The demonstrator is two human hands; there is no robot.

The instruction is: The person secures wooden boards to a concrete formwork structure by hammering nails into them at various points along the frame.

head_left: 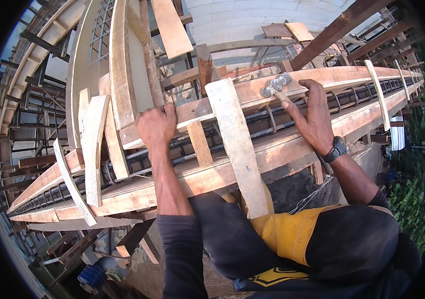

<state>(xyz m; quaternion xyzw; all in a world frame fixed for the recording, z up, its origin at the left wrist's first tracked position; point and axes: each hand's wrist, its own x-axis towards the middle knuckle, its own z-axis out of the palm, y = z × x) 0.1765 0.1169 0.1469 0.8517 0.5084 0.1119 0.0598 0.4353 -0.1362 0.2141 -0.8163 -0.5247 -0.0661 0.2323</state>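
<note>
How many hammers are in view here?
1: a grey metal-headed hammer, in the person's right hand, by the long brown wooden board. Others may be hidden.

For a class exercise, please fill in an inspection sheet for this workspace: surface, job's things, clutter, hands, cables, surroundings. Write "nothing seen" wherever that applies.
Surface: the far board and near board run lengthwise, with a steel bar cage between them.
Job's things: a hammer, its head above the far board; a wide pale crosspiece spans both boards.
Clutter: a plywood piece beyond the far board; a blue object lower left, kind unclear.
Hands: left hand on the far board, fingertips hidden; right hand holds the hammer.
Cables: thin pale strands below the near board; wire or string, cannot tell.
Surroundings: white block wall beyond, green plants at right.
</note>
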